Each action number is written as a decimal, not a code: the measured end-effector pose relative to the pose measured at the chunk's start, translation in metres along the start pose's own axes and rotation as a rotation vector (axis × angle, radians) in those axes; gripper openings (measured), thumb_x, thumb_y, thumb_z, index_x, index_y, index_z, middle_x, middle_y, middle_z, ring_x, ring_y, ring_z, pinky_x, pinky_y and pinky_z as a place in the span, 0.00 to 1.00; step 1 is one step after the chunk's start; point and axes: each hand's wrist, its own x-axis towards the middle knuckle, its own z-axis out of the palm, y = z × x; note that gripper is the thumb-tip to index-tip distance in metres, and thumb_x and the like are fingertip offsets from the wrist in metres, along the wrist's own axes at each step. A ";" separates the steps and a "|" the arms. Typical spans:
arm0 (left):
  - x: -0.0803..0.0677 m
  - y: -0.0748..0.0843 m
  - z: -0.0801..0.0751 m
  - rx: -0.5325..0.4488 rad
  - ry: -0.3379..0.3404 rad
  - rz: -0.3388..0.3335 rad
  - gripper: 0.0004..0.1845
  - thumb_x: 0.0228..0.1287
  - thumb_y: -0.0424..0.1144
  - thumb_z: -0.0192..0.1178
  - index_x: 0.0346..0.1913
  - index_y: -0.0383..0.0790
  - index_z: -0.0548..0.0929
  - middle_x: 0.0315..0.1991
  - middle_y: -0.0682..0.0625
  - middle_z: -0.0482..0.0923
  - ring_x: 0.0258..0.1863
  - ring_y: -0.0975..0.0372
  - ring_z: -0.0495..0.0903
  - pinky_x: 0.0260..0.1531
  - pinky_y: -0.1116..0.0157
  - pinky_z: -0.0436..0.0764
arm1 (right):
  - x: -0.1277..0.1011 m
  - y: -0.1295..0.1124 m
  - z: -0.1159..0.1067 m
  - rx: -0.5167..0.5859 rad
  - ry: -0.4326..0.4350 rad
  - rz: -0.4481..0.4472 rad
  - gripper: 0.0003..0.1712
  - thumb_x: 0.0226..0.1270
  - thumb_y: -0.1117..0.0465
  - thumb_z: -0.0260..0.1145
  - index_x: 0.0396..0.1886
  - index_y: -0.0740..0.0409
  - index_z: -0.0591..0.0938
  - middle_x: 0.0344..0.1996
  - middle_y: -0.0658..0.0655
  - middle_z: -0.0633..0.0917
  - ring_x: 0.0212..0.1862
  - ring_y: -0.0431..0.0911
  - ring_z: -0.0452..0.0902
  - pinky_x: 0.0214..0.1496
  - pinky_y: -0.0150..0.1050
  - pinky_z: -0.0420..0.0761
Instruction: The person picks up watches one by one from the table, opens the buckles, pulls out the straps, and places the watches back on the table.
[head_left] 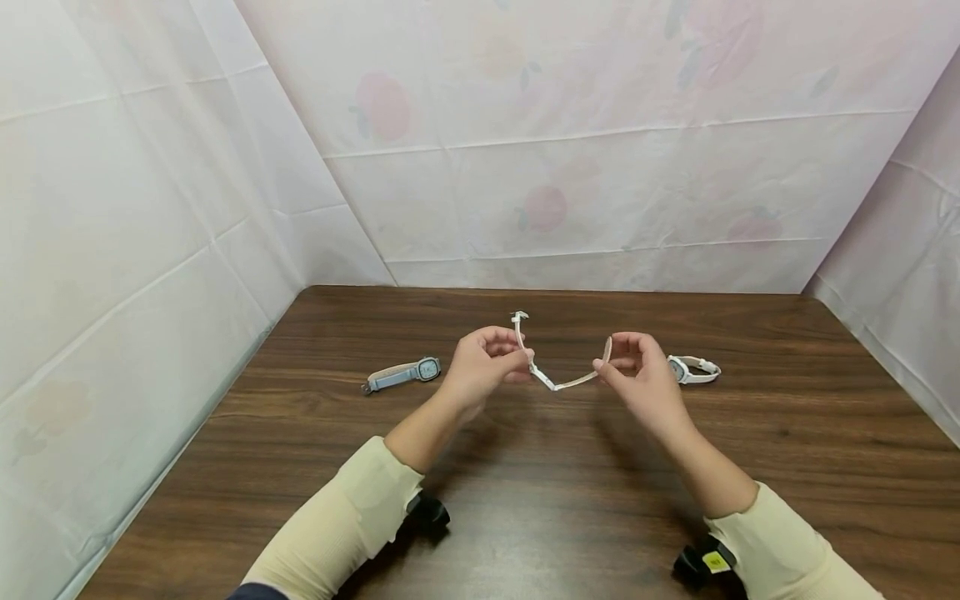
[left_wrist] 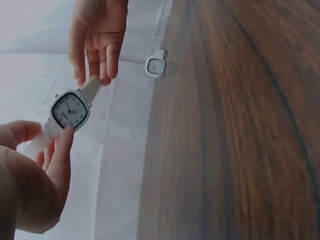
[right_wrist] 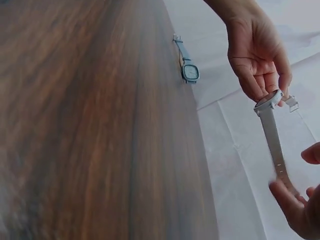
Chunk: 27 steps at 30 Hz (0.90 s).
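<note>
While raised above table (head_left: 525, 500), left hand (head_left: 480, 367), right hand (head_left: 637, 375) pinch watch (head_left: 558, 382).

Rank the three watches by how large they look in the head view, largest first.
1. The held watch, stretched between the left hand and right hand, spans most.
2. The blue-strapped watch, lying flat on the table.
3. The white watch, curled up.
The last two look close; the curl makes true size unsure.

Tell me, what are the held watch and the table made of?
The watch has a white strap, smooth and bendy, probably plastic or leather; its shiny rim looks like metal. The left hand and right hand pinch its ends. The table shows dark streaky grain, so wood or a wood-look coating.
</note>
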 end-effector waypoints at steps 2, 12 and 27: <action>0.001 -0.001 0.000 -0.007 0.029 -0.014 0.09 0.57 0.21 0.63 0.40 0.28 0.78 0.31 0.45 0.80 0.29 0.60 0.83 0.35 0.58 0.85 | 0.000 0.000 -0.001 -0.121 0.015 -0.076 0.22 0.64 0.70 0.67 0.54 0.74 0.72 0.48 0.67 0.72 0.45 0.49 0.78 0.43 0.23 0.78; 0.001 -0.001 -0.001 -0.048 0.104 -0.102 0.09 0.58 0.21 0.63 0.40 0.29 0.77 0.30 0.46 0.79 0.26 0.60 0.83 0.33 0.61 0.85 | -0.004 0.001 0.009 -0.223 -0.151 -0.323 0.14 0.60 0.71 0.70 0.46 0.67 0.81 0.41 0.63 0.82 0.40 0.47 0.80 0.42 0.32 0.82; 0.000 -0.004 -0.004 -0.088 0.116 -0.198 0.08 0.61 0.25 0.64 0.40 0.28 0.76 0.30 0.44 0.80 0.24 0.61 0.82 0.32 0.62 0.85 | -0.003 -0.001 0.026 -0.260 -0.278 -0.260 0.03 0.63 0.71 0.67 0.37 0.64 0.84 0.29 0.54 0.86 0.31 0.45 0.81 0.31 0.34 0.82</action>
